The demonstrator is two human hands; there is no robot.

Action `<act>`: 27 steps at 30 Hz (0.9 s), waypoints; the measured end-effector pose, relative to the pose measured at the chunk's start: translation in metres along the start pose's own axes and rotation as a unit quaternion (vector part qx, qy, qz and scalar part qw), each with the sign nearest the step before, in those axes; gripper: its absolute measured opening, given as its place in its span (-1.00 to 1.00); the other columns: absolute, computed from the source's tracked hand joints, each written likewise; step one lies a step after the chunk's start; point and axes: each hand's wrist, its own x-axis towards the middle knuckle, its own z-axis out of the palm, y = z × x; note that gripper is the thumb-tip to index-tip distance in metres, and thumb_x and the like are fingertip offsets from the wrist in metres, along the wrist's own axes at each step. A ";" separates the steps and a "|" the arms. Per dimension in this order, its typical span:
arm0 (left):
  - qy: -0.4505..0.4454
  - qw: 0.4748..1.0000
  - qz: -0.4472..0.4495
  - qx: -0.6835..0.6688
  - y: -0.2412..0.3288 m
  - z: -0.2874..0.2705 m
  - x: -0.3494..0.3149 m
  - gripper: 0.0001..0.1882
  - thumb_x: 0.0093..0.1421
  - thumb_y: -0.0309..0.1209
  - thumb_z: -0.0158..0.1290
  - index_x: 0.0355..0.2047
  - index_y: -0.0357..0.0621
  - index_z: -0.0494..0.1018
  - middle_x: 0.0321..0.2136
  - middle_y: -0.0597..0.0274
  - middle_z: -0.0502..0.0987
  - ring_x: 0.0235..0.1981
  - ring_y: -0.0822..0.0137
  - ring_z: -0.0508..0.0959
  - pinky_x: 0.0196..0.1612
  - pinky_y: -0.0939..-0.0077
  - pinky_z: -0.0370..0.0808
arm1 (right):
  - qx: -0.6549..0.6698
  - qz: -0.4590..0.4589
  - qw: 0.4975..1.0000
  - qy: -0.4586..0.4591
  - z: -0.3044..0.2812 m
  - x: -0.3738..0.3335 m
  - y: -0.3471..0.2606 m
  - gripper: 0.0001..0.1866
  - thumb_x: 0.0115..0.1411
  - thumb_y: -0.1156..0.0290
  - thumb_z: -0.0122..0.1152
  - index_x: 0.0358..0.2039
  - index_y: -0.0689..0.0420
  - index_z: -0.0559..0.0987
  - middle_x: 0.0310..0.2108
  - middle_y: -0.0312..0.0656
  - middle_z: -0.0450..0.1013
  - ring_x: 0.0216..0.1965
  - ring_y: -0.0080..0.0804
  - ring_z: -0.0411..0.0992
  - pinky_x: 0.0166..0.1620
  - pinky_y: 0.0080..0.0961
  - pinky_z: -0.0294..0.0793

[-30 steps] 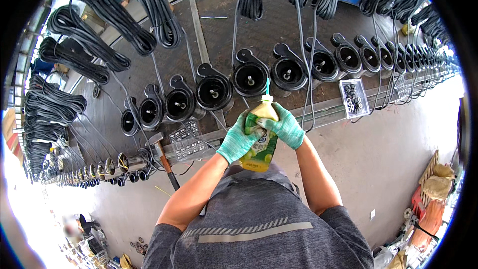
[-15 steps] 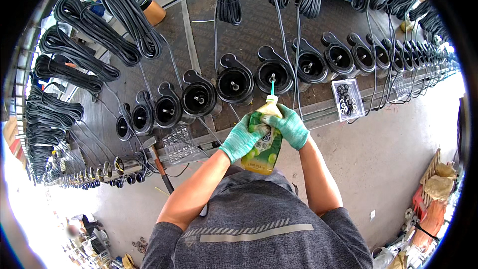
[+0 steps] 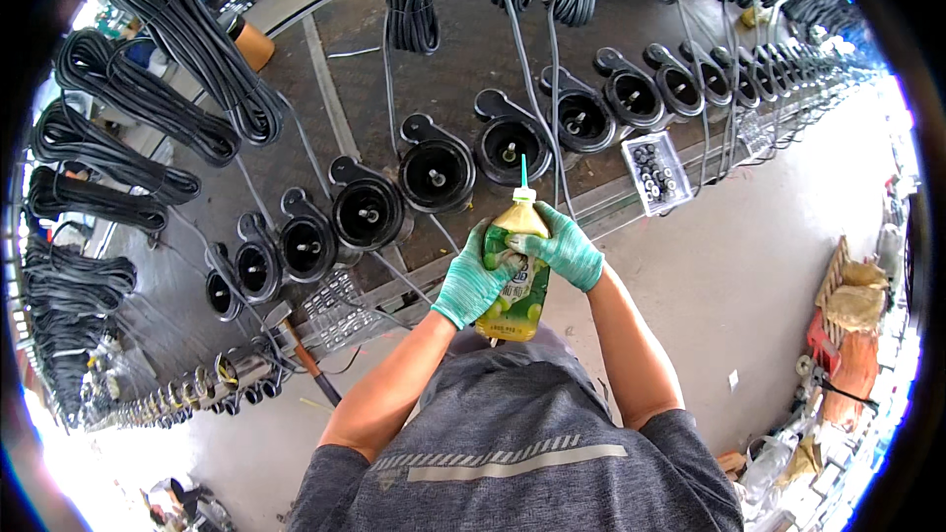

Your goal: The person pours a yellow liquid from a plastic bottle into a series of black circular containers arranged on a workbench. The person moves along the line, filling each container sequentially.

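Observation:
Both my hands, in green knit gloves, are wrapped round a plastic squeeze bottle (image 3: 510, 318) with a green label and yellowish liquid. My left hand (image 3: 467, 281) grips its left side and my right hand (image 3: 569, 248) its upper right side. From the white cap rises a thin teal nozzle (image 3: 524, 173). Its tip overlaps the right part of a round black housing (image 3: 483, 160) with a metal shaft in the middle; whether it touches, I cannot tell. Similar open housings, such as one on the left (image 3: 437, 205) and one on the right (image 3: 558, 138), stand in a row along the bench edge.
Bundled black cables (image 3: 402, 0) lie behind the housings, their leads crossing the dark bench (image 3: 360, 89). A clear box of small black parts (image 3: 631, 160) sits at the right edge. A hammer (image 3: 305, 357) and a clear tray (image 3: 337, 307) are on the left.
The housings and bench have shifted left in view. The nozzle tip has moved from the middle of the housing toward its right side. Both hands keep their grip on the bottle.

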 end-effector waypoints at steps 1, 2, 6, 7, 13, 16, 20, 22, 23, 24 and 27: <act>-0.014 1.000 -0.003 0.003 0.005 0.004 0.004 -0.07 0.22 -0.30 0.37 0.47 -0.18 0.09 0.13 0.00 0.59 0.10 0.25 0.61 0.16 0.33 0.56 | 0.010 -0.002 1.000 0.006 -0.005 -0.003 -0.002 -0.26 0.17 0.29 0.55 0.28 0.27 0.44 0.05 -0.16 0.59 0.03 -0.46 0.54 0.11 -0.44 0.57; -0.027 1.000 -0.006 0.006 0.011 0.008 0.009 -0.06 0.22 -0.30 0.38 0.48 -0.16 0.09 0.14 0.00 0.59 0.11 0.25 0.61 0.16 0.33 0.56 | 0.019 -0.004 1.000 0.012 -0.011 -0.006 -0.005 -0.26 0.17 0.29 0.55 0.29 0.27 0.43 0.05 -0.17 0.58 0.03 -0.47 0.54 0.11 -0.44 0.57; -0.070 0.998 0.009 -0.002 0.030 0.035 0.031 -0.07 0.22 -0.32 0.38 0.48 -0.12 0.10 0.14 0.01 0.59 0.12 0.25 0.61 0.18 0.33 0.55 | 0.059 -0.008 0.998 0.038 -0.041 -0.014 -0.015 -0.30 0.17 0.31 0.55 0.25 0.27 0.46 0.03 -0.21 0.57 0.01 -0.50 0.53 0.09 -0.45 0.57; -0.062 0.998 0.025 -0.019 0.030 0.042 0.037 -0.10 0.22 -0.33 0.38 0.46 -0.14 0.13 0.14 0.01 0.59 0.12 0.27 0.60 0.18 0.34 0.55 | 0.054 -0.007 0.998 0.037 -0.048 -0.013 -0.016 -0.32 0.17 0.31 0.55 0.23 0.26 0.47 0.02 -0.21 0.58 0.00 -0.50 0.53 0.09 -0.45 0.57; -0.045 0.999 -0.006 -0.020 0.025 0.071 0.069 -0.18 0.26 -0.32 0.35 0.41 -0.23 0.19 0.11 0.07 0.59 0.06 0.32 0.61 0.15 0.36 0.56 | 0.011 0.005 1.000 0.014 -0.091 0.008 -0.016 -0.39 0.18 0.26 0.54 0.16 0.27 0.54 -0.05 -0.21 0.61 -0.06 -0.52 0.55 0.04 -0.48 0.58; -0.033 0.999 -0.011 -0.033 0.033 0.078 0.068 -0.26 0.29 -0.33 0.33 0.37 -0.22 0.24 0.05 0.13 0.60 0.01 0.36 0.60 0.11 0.38 0.58 | 0.041 0.023 0.999 -0.005 -0.099 0.010 -0.018 -0.39 0.17 0.25 0.55 0.14 0.28 0.55 -0.06 -0.21 0.62 -0.09 -0.52 0.56 0.02 -0.48 0.59; -0.039 0.995 -0.045 -0.085 0.063 0.079 0.060 -0.38 0.32 -0.35 0.31 0.31 -0.21 0.34 0.05 0.26 0.57 0.01 0.44 0.56 0.13 0.46 0.57 | 0.020 0.049 0.999 -0.010 -0.104 0.013 -0.029 -0.41 0.16 0.27 0.57 0.11 0.30 0.57 -0.08 -0.18 0.63 -0.11 -0.53 0.57 0.00 -0.48 0.60; -0.028 0.994 -0.052 -0.089 0.074 0.085 0.057 -0.43 0.32 -0.36 0.30 0.28 -0.19 0.39 0.03 0.28 0.59 0.00 0.46 0.56 0.11 0.48 0.57 | 0.061 0.049 0.997 -0.019 -0.105 0.011 -0.032 -0.43 0.17 0.28 0.56 0.10 0.31 0.57 -0.08 -0.18 0.63 -0.11 -0.53 0.57 0.00 -0.49 0.60; -0.026 0.994 -0.057 -0.084 0.073 0.085 0.057 -0.43 0.32 -0.36 0.30 0.28 -0.19 0.39 0.02 0.29 0.60 -0.01 0.47 0.56 0.10 0.48 0.58 | 0.075 0.048 0.996 -0.025 -0.106 0.011 -0.032 -0.43 0.17 0.28 0.56 0.10 0.31 0.57 -0.08 -0.18 0.63 -0.11 -0.52 0.57 0.00 -0.49 0.60; -0.024 0.995 -0.062 -0.079 0.072 0.086 0.057 -0.44 0.32 -0.36 0.30 0.27 -0.18 0.40 0.02 0.29 0.60 -0.01 0.47 0.56 0.10 0.48 0.58 | 0.090 0.046 0.994 -0.031 -0.106 0.012 -0.032 -0.43 0.17 0.28 0.56 0.10 0.31 0.57 -0.08 -0.18 0.63 -0.11 -0.52 0.57 0.00 -0.49 0.60; -0.017 0.995 -0.058 -0.080 0.075 0.090 0.057 -0.45 0.33 -0.37 0.30 0.27 -0.18 0.41 0.02 0.29 0.60 0.00 0.47 0.56 0.10 0.48 0.57 | 0.077 0.048 0.995 -0.036 -0.111 0.013 -0.033 -0.40 0.17 0.28 0.56 0.13 0.31 0.55 -0.06 -0.17 0.62 -0.09 -0.51 0.57 0.02 -0.49 0.60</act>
